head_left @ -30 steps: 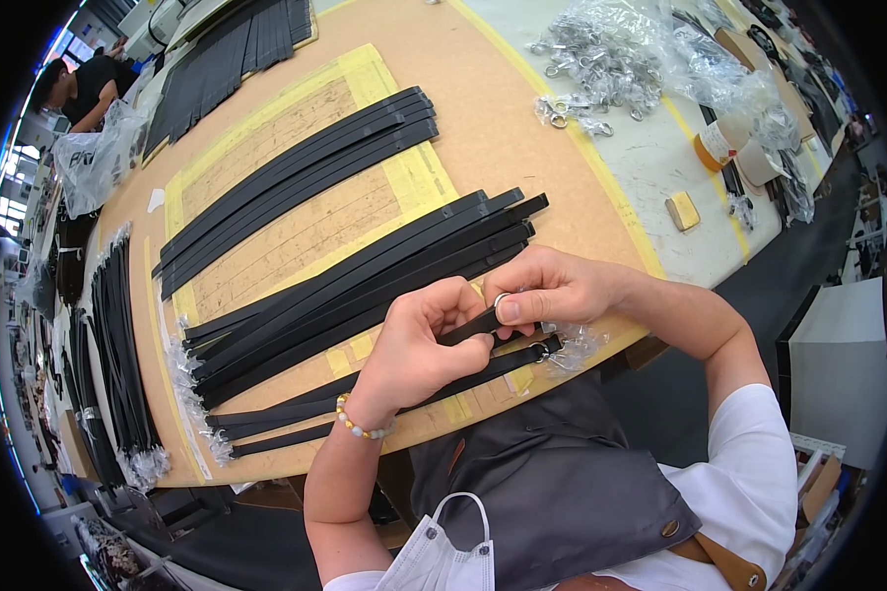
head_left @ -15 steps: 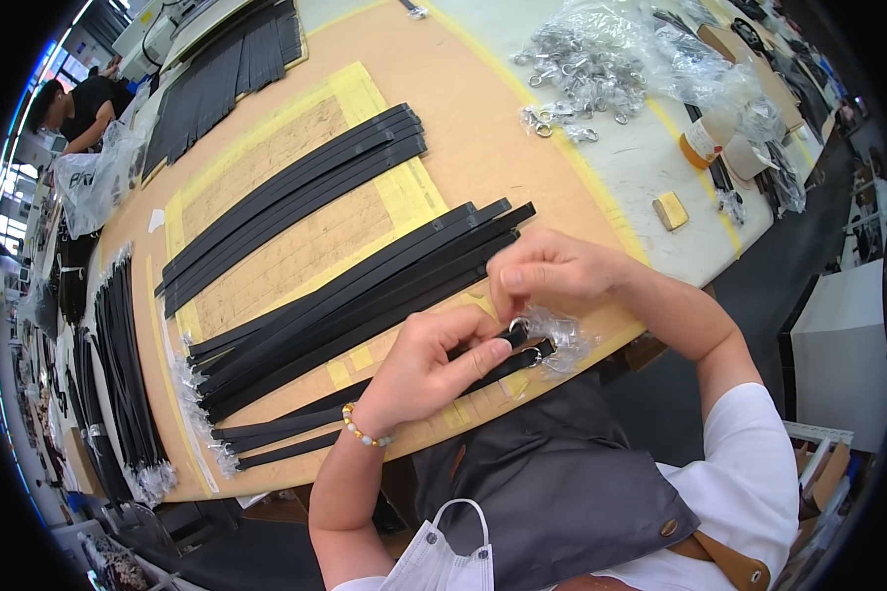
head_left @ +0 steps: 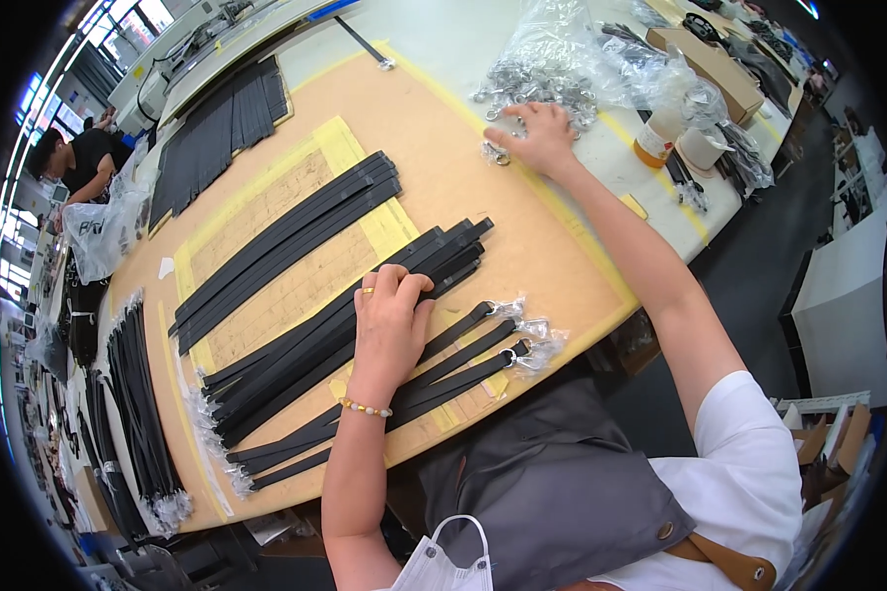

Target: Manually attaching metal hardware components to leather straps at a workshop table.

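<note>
So over toward the worktable's (head_left: 562,251) right edge there was a bottle (head_left: 657,136) with orange stuff in its lower part, plus a white tub (head_left: 703,150) just beside it (couldn't see inside). A clear plastic bag (head_left: 547,39) sat against a heap of metal clasps (head_left: 537,87). The right hand (head_left: 534,141) was spread wide at that heap, no grip I could see. The left hand (head_left: 392,320) was half curled on the black strap stack (head_left: 306,350) mid-table; couldn't tell if it gripped any. Three clasped straps (head_left: 473,376) lay near the front edge, with tan surface open between stack and right edge.
</note>
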Demonstrator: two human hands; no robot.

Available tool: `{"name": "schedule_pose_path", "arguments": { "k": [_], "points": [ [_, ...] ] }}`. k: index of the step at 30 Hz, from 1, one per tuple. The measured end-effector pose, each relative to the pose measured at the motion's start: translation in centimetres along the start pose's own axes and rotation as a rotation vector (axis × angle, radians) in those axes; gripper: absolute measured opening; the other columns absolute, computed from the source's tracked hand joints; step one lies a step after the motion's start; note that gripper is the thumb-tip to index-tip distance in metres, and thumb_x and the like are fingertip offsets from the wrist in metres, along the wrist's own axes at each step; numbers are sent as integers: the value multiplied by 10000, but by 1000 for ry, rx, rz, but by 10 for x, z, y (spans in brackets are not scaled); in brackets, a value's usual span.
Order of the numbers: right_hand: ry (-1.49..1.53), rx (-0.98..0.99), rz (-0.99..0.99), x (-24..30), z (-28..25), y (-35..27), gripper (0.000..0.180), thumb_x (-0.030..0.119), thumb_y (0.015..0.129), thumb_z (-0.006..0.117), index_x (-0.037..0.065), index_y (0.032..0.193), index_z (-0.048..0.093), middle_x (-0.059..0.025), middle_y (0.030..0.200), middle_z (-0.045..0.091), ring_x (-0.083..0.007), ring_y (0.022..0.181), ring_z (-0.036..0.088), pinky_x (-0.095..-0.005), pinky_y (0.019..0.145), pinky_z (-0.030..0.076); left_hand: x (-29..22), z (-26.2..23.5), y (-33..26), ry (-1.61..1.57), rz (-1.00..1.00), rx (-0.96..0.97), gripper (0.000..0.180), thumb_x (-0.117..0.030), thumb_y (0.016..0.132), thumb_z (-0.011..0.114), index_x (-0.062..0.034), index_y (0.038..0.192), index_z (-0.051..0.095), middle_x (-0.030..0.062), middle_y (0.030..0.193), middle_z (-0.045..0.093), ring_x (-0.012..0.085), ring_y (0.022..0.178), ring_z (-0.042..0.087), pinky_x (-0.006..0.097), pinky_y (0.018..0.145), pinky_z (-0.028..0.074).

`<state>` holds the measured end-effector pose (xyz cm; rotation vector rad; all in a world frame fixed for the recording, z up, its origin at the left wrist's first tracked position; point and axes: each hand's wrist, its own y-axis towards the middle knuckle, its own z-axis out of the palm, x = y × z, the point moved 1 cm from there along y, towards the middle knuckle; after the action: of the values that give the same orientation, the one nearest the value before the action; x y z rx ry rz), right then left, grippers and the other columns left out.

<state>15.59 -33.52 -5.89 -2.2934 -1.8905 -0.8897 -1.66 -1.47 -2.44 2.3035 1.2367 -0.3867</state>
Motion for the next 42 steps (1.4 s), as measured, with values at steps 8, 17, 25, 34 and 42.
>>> {"name": "schedule_pose_path", "arguments": {
  "k": [8, 17, 25, 34, 42],
  "points": [
    [115, 79, -284, 14, 11, -27, 394, 543, 852, 696, 193, 1019, 763, -41, 1255, 603, -342, 1226, 429, -452, 1079, 372, 7, 3, 4, 120, 24, -140, 248, -87, 803, 773, -89, 1023, 661, 67, 1026, 591, 275, 1018, 559, 404, 887, 413],
    [-32, -41, -428, 23, -42, -56, 190, 257, 878, 680, 175, 1025, 767, -22, 1205, 661, -336, 1279, 453, -432, 1049, 402, 6, 6, 0, 206, 135, -180, 223, -103, 783, 788, -76, 967, 665, 63, 960, 610, 253, 943, 587, 384, 848, 435],
    [99, 503, -694, 47, -31, -64, 193, 88, 917, 652, 112, 1100, 707, -48, 1126, 688, -267, 1178, 586, -397, 989, 483, 0, 14, 13, 175, 107, -162, 211, -140, 802, 784, -67, 950, 653, 72, 951, 606, 263, 920, 592, 385, 852, 441],
    [812, 476, -301, 67, -40, -60, 193, 155, 958, 683, 49, 1119, 690, -49, 1018, 693, -139, 944, 651, -303, 888, 519, 9, 8, 30, 86, 51, -60, 241, -154, 793, 807, -35, 910, 632, 82, 905, 623, 243, 841, 617, 366, 803, 490],
    [1342, 647, -291, 87, -45, -83, 225, 145, 989, 687, 26, 1178, 655, 4, 1056, 667, -55, 978, 610, -223, 873, 498, 14, -20, 37, -809, -273, -232, 227, -31, 888, 755, 9, 1078, 636, -18, 884, 622, 34, 773, 561, 189, 686, 468]
  ]
}}
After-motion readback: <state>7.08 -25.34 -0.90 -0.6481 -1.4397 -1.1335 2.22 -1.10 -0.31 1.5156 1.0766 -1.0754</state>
